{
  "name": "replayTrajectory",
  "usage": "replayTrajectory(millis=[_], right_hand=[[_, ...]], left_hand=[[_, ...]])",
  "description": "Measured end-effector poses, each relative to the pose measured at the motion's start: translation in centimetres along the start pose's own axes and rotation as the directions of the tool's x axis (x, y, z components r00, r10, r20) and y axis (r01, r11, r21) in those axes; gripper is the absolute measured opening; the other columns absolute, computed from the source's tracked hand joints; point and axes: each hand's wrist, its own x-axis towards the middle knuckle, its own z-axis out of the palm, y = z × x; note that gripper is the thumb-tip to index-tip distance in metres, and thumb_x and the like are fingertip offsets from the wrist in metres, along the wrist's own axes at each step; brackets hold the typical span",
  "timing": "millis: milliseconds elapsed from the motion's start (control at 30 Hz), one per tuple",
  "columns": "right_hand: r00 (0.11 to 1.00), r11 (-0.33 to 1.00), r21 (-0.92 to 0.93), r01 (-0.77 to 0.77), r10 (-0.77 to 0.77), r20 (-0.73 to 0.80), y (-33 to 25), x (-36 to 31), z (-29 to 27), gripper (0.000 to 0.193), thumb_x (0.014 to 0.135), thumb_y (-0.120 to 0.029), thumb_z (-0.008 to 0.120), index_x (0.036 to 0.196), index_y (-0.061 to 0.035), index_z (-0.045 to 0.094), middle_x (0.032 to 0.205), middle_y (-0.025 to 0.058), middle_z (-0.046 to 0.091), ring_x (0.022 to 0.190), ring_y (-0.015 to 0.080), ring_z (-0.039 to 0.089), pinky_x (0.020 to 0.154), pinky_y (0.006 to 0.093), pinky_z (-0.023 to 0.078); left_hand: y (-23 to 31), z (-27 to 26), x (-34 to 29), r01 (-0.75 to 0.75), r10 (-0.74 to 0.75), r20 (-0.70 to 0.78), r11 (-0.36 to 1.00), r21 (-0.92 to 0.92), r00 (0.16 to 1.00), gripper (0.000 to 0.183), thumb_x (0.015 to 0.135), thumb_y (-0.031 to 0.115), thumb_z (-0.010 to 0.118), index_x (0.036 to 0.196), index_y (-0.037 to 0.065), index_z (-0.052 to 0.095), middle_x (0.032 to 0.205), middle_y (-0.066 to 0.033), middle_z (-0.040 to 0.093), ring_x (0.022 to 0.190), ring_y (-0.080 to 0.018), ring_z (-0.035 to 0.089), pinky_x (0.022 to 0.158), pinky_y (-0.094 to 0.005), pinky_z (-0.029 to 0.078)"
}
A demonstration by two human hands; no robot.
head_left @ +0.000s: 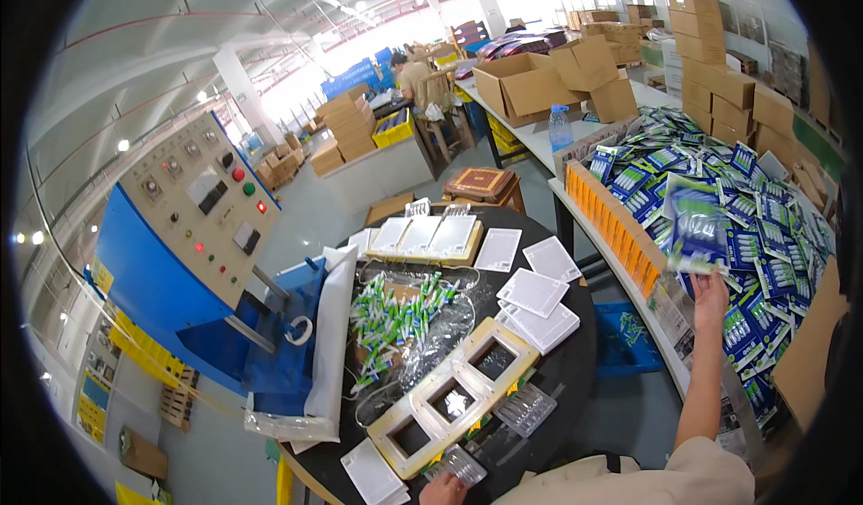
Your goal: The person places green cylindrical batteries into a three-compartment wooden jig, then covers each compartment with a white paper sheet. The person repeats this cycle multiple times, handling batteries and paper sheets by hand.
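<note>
While the right hand (710,291) pinches a blue pack (694,225) by its lower edge, raised over the pile of packs (764,226), the left hand (442,490) rests at the round table's (575,370) near edge beside a clear blister (460,463); its grip can't be told. Cream three-slot frame (454,395) just beyond.

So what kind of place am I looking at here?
Most likely a factory packing floor. A blue machine with a control panel stands beside a round black worktable, a big heap of blue-and-green sealed packs fills the bench where the right hand lifts one, and cardboard cartons are stacked all around.
</note>
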Motion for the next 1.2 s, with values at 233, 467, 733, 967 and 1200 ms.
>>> replayTrajectory(millis=[233, 467, 733, 967, 1200], right_hand=[[0.298, 0.599, -0.532, 0.599, 0.449, 0.842, 7.6, -21.3, 6.3, 0.038, 0.084, -0.028, 0.081, 0.114, -0.0067, 0.069, 0.118, 0.0118, 0.070, 0.114, 0.0272, 0.065, 0.096, 0.0439, 0.052], [-0.469, 0.473, 0.193, 0.860, 0.580, 0.666, 18.3, -28.1, 8.3, 0.019, 0.081, -0.017, 0.072, 0.095, -0.0069, 0.064, 0.112, 0.0129, 0.061, 0.098, 0.0308, 0.066, 0.081, 0.0442, 0.052], [-0.368, 0.557, -0.029, 0.830, 0.586, 0.721, 19.6, -25.2, 7.8, 0.033, 0.076, -0.013, 0.079, 0.100, 0.0006, 0.061, 0.110, 0.0183, 0.063, 0.109, 0.0369, 0.063, 0.084, 0.0463, 0.055], [-0.354, 0.563, -0.160, 0.811, 0.690, 0.632, 17.8, -24.4, 8.3, 0.017, 0.079, -0.013, 0.073, 0.090, -0.0016, 0.070, 0.103, 0.0179, 0.070, 0.100, 0.0382, 0.068, 0.081, 0.0477, 0.057], [-0.550, 0.727, -0.309, 0.613, 0.673, 0.494, 17.9, -22.1, 11.0, 0.010, 0.084, -0.010, 0.070, 0.087, -0.0027, 0.076, 0.093, 0.0118, 0.067, 0.094, 0.0340, 0.066, 0.079, 0.0450, 0.053]], left_hand=[[0.1, -0.6, -0.2, -0.068, 0.066, -0.125, 0.998, -0.007, 0.990, 0.017, 0.082, 0.013, 0.075, 0.094, 0.005, 0.068, 0.107, -0.0124, 0.070, 0.090, -0.0329, 0.068, 0.075, -0.0439, 0.054], [2.4, -2.2, -0.9, -0.096, 0.085, -0.170, 0.994, -0.054, 0.982, 0.013, 0.089, 0.007, 0.070, 0.101, 0.003, 0.068, 0.113, -0.0190, 0.068, 0.101, -0.0386, 0.066, 0.080, -0.0444, 0.055], [2.6, -3.4, -2.3, 0.123, -0.147, -0.137, 0.978, -0.171, 0.980, 0.012, 0.091, 0.001, 0.071, 0.102, 0.000, 0.069, 0.114, -0.0199, 0.069, 0.100, -0.0383, 0.067, 0.077, -0.0416, 0.057], [-0.1, -2.7, 0.1, 0.028, -0.112, -0.206, 0.927, -0.374, 0.972, 0.018, 0.084, -0.003, 0.074, 0.100, 0.000, 0.067, 0.103, -0.0179, 0.070, 0.097, -0.0386, 0.067, 0.086, -0.0442, 0.054], [-1.5, -5.7, 2.7, 0.153, -0.333, -0.243, 0.821, -0.550, 0.911, 0.014, 0.085, -0.005, 0.074, 0.097, -0.001, 0.068, 0.101, -0.0171, 0.073, 0.096, -0.0325, 0.071, 0.085, -0.0372, 0.054]])
